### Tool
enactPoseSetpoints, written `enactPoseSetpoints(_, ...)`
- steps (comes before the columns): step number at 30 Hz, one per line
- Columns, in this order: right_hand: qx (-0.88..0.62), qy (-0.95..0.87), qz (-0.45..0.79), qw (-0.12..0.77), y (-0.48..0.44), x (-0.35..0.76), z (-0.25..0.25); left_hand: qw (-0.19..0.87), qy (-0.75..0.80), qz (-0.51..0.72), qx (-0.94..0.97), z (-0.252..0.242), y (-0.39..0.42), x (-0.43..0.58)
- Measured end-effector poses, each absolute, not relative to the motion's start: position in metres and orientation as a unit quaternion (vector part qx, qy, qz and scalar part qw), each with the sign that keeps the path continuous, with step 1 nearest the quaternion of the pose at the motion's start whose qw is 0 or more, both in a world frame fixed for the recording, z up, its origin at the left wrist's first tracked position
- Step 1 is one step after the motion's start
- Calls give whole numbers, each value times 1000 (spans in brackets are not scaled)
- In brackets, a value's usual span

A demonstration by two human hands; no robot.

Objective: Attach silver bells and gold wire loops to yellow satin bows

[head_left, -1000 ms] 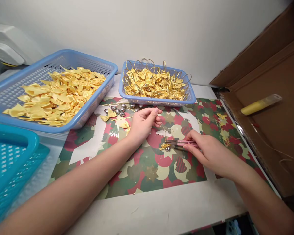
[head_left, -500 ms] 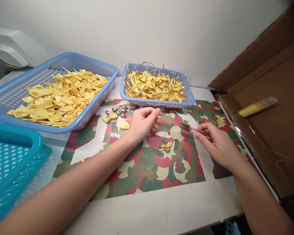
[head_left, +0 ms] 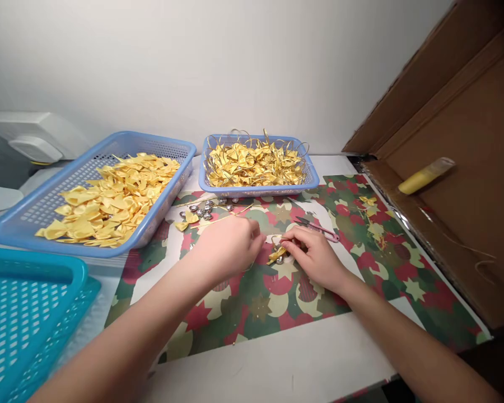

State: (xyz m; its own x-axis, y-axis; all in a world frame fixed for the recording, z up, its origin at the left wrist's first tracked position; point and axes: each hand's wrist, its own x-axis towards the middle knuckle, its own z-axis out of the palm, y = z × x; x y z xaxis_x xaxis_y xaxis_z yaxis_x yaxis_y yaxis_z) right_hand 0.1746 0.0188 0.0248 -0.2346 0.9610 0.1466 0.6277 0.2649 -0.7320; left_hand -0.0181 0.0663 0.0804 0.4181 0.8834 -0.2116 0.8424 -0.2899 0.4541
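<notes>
On the patterned mat [head_left: 252, 305]: a small yellow bow [head_left: 276, 255] lies between the two hands, at the middle of the bench [head_left: 277, 364].
Right hand [head_left: 317, 256]: thumb and forefinger pinch the bow's right side.
Left hand [head_left: 229, 246]: curled in a loose fist just left of the bow; I cannot tell whether it grips anything.
Pink snips [head_left: 321, 229]: flat on the mat, just behind the right hand.
Silver bells [head_left: 201, 210]: loose in front of the small blue basket [head_left: 256, 191] of looped bows.
Large blue basket [head_left: 88, 251]: heaped with plain yellow bows, at the left.
</notes>
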Motion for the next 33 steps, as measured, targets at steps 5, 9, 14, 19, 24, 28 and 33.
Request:
enactPoseSetpoints(5, -361, -808, 233, 402, 24, 185, 37, 560, 427, 139, 696, 66, 83, -25)
enactPoseSetpoints(9, -303, -835, 233, 396, 25, 189, 48, 758, 307, 99, 567, 49, 79, -18)
enactPoseSetpoints(14, -291, -833, 213, 419, 24, 188, 47, 853, 239, 89, 455, 37, 72, -12)
enactPoseSetpoints(19, -328, -794, 179, 479, 22, 187, 42, 836, 258, 120, 470, 38, 64, -7)
enactPoseSetpoints(24, -434, -717, 167, 519, 13, 187, 44, 768, 338, 245, 486, 39, 52, 4)
enactPoseSetpoints(28, -439, -746, 16, 501, 5, 182, 43, 702, 390, 351, 481, 43, 43, 10)
enactPoseSetpoints(33, -471, -768, -71, 428, 4, 171, 37, 632, 409, 399, 523, 48, 33, 12)
